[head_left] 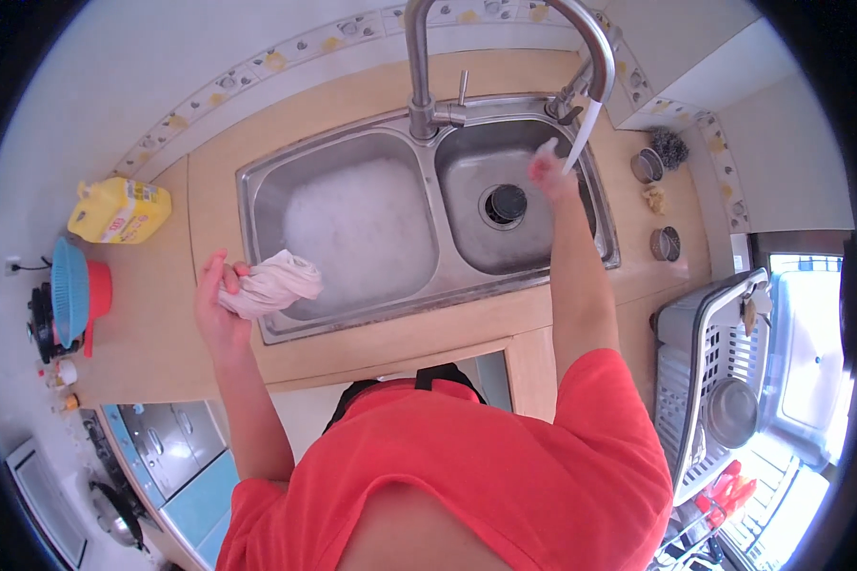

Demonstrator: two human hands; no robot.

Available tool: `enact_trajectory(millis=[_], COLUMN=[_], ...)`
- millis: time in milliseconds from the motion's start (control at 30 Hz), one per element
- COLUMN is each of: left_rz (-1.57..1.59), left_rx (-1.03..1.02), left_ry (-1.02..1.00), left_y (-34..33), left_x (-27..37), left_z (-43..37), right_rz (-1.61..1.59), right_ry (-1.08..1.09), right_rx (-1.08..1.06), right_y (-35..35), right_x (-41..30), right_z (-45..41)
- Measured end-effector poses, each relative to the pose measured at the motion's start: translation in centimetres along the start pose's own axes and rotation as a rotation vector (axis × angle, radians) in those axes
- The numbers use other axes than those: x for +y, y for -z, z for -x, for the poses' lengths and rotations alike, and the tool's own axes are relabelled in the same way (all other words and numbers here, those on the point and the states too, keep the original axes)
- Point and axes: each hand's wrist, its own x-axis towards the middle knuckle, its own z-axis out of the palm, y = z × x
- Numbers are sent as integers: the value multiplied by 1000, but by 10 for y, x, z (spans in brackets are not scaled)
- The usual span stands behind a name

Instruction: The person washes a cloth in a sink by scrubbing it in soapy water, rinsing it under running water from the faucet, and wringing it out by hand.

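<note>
My left hand (223,296) grips a bunched, whitish cloth (278,284) over the front left corner of the double stainless steel sink (428,193). White suds (361,228) fill much of the left basin. Water runs from the curved metal faucet (420,71) into the right basin. My right hand (553,175) is beside that stream, blurred, over the back right of this basin. Whether its fingers hold anything cannot be made out. A dark round strainer (507,203) sits at the drain below and to the left of the right hand.
At the left stand a yellow jug (123,213) and a blue plastic basket (70,292) against a red container (100,289). Right of the sink lie two metal strainers (646,165), a steel wool scrubber (669,148) and a white dish rack (707,378). A wooden counter edge runs before me.
</note>
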Motion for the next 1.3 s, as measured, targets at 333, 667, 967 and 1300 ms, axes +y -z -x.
enact_trajectory(millis=[333,667,967,1300], left_rz=[-97,-82,-15,-31], left_rx=[78,83,-31,23], left_ry=[-39,4,18,-30], left_y=[-1,-9,-22,-1], left_x=[4,0,-3,9], left_z=[21,11,-3,11], right_rz=[2124,1147,348,895], right_ry=[162,-128,-151,-335], right_rx=[-98,249,314,-2], right_y=[-12,39,-15,-19], right_x=[57,20,-7,0], right_z=[14,1,9,3])
